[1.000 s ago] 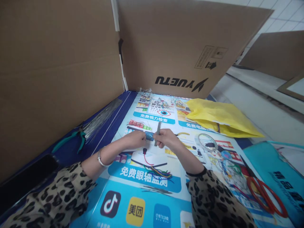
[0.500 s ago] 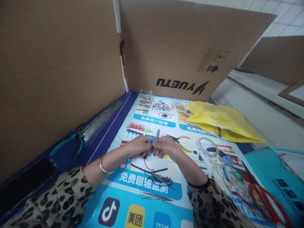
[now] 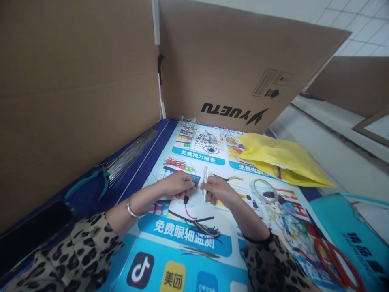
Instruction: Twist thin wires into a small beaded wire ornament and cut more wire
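My left hand (image 3: 181,185) is closed in a pinch over the middle of the printed sheet; what its fingers hold is hidden. Just below its fingertips is a small dark piece (image 3: 186,199), with a red wire (image 3: 188,213) leading down to a bundle of coloured wires (image 3: 208,230). I cannot tell whether the hand touches that piece. A short gap away, my right hand (image 3: 218,190) grips a narrow, shiny, clear thing (image 3: 206,178), upright and edge-on, perhaps a roll of tape. Yellow-handled pliers (image 3: 235,178) lie behind the right hand, partly covered.
Left lie teal-handled pliers (image 3: 103,178), thin metal wires (image 3: 133,156) and a black object (image 3: 33,233). Right are a yellow bag (image 3: 282,156), a clear ring (image 3: 257,187), tangled wires (image 3: 299,233), red-orange handles (image 3: 338,261) and a teal package (image 3: 340,223). Cardboard (image 3: 219,61) stands behind.
My hands have moved slightly apart, the right one shifting right with the clear thing. That thing has turned more upright and now catches the light. The camera view has tilted a little.
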A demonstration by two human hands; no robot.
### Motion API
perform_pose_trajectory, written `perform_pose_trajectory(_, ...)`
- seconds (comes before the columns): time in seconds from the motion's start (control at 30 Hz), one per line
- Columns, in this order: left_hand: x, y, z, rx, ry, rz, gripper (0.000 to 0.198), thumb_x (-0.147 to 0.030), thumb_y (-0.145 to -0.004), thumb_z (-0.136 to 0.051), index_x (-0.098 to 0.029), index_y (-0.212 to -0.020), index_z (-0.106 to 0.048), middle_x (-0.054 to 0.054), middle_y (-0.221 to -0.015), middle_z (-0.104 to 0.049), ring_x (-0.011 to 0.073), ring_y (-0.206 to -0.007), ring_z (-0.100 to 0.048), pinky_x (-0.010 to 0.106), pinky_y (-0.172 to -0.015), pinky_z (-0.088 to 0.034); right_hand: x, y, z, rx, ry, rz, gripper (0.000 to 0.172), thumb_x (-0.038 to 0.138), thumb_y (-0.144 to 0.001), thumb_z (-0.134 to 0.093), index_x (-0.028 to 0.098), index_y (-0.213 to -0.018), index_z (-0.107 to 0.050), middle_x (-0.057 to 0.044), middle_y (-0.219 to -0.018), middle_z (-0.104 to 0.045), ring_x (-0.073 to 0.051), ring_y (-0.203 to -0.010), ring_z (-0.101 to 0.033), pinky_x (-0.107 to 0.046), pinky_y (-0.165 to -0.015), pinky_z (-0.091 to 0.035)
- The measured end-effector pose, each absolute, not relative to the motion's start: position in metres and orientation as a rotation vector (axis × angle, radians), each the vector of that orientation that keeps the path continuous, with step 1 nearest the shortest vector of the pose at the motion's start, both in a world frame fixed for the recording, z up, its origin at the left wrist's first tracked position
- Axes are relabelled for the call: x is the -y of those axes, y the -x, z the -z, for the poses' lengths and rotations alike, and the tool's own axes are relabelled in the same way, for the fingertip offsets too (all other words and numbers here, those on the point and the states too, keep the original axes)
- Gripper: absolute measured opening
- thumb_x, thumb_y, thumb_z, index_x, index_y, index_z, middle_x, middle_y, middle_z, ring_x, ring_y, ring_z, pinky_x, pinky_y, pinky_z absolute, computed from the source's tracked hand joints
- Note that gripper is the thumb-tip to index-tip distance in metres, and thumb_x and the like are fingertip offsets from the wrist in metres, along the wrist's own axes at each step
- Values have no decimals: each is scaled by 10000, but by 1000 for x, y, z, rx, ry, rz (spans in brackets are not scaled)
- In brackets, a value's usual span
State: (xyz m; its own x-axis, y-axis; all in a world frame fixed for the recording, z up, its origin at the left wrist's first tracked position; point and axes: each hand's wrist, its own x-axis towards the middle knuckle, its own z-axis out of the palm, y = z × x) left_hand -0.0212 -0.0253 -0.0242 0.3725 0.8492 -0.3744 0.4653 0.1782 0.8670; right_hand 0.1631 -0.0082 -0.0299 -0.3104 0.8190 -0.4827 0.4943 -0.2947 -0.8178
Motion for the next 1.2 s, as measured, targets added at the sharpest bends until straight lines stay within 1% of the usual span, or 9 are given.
perform_pose_trajectory(0.17,9,33,22,-1378,-1204,-781,78,-195,-713,-546,-129,-679,-566,15,-637,-591,100,-517,-558,191,-424,-418,-14,-173,23,1801,1759,-1298,153,236,-774,-515,166,-638,-521,17,-396,-548,-99,-329,-505,-185,-361,-413)
perform_pose_trajectory(0.27,10,31,19,-1307,-1017,-891,135,-204,-685,-612,-122,-787,-580,43,-767,-603,134,-706,-598,255,-582,-501,-27,-169,24,1906,1791,-1202,161,200,-742,-517,178,-584,-498,23,-381,-524,-105,-320,-489,-197,-355,-387)
perform_pose_trajectory(0.4,16,28,12,-1191,-836,-938,255,-186,-622,-682,-104,-845,-590,63,-841,-595,163,-808,-591,310,-707,-501,-32,-165,19,2139,1757,-1129,205,182,-687,-545,190,-502,-458,40,-345,-474,-98,-316,-453,-197,-365,-322)
perform_pose_trajectory(0.57,15,29,15,-1219,-901,-909,251,-232,-645,-654,-114,-858,-597,61,-870,-596,171,-860,-574,283,-703,-475,-25,-179,0,2495,1702,-1181,227,223,-640,-578,177,-449,-465,36,-343,-438,-104,-353,-438,-215,-399,-294)
perform_pose_trajectory(0.77,9,27,34,-1404,-1455,-760,368,-269,-741,-523,-127,-1078,-564,85,-966,-616,202,-830,-576,312,-669,-465,-20,-192,-18,2981,1496,-874,218,245,-675,-526,162,-499,-429,31,-493,-397,-94,-509,-387,-231,-461,-230)
perform_pose_trajectory(0.87,11,22,40,-1495,-1989,-635,273,-193,-750,-478,-141,-982,-611,88,-928,-633,230,-891,-570,347,-780,-434,-20,-194,-22,3048,1350,-940,249,284,-703,-528,162,-515,-420,44,-503,-351,-88,-528,-351,-232,-478,-222)
perform_pose_trajectory(0.93,14,19,43,-1490,-2240,-582,226,-178,-764,-460,-154,-916,-625,97,-987,-631,248,-987,-546,375,-873,-396,-20,-195,-22,3070,1286,-980,272,294,-707,-538,164,-511,-403,53,-493,-313,-83,-521,-331,-232,-478,-214)
perform_pose_trajectory(1.0,17,16,46,-1472,-2390,-561,237,-163,-775,-452,-160,-949,-613,101,-1059,-619,251,-1041,-526,397,-932,-356,-20,-196,-20,3081,1259,-991,289,293,-701,-549,165,-499,-385,58,-485,-288,-80,-511,-315,-233,-473,-205)
perform_pose_trajectory(1.2,19,15,51,-1412,-2573,-567,258,-121,-774,-461,-182,-990,-588,70,-1033,-635,226,-1003,-538,390,-934,-338,-23,-206,-17,2977,1211,-1106,284,303,-709,-546,163,-500,-413,63,-483,-305,-75,-500,-312,-226,-471,-214)
